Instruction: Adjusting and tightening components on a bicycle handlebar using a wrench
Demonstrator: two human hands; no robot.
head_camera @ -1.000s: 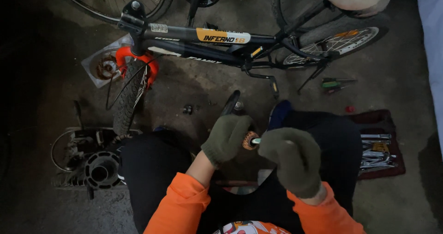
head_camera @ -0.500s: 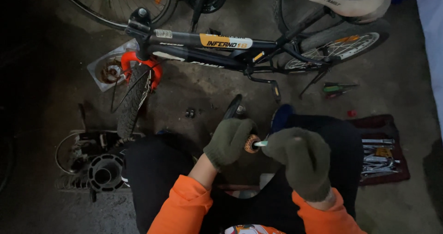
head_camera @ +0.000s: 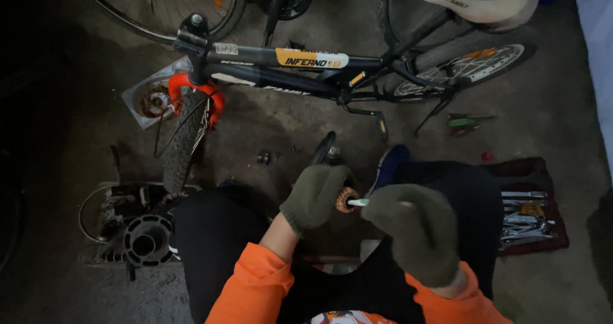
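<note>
Two gloved hands, one small rusty part, one bicycle.
Left hand (head_camera: 316, 196) grips the rusty part (head_camera: 347, 200); right hand (head_camera: 418, 231) clenches a thin tool (head_camera: 357, 202); bicycle (head_camera: 306, 62) on grimy concrete floor (head_camera: 268, 123).

Dim indoor scene, left edge sunk in near-black shadow, right side brighter, slight wide-angle bending, fairly sharp
</note>
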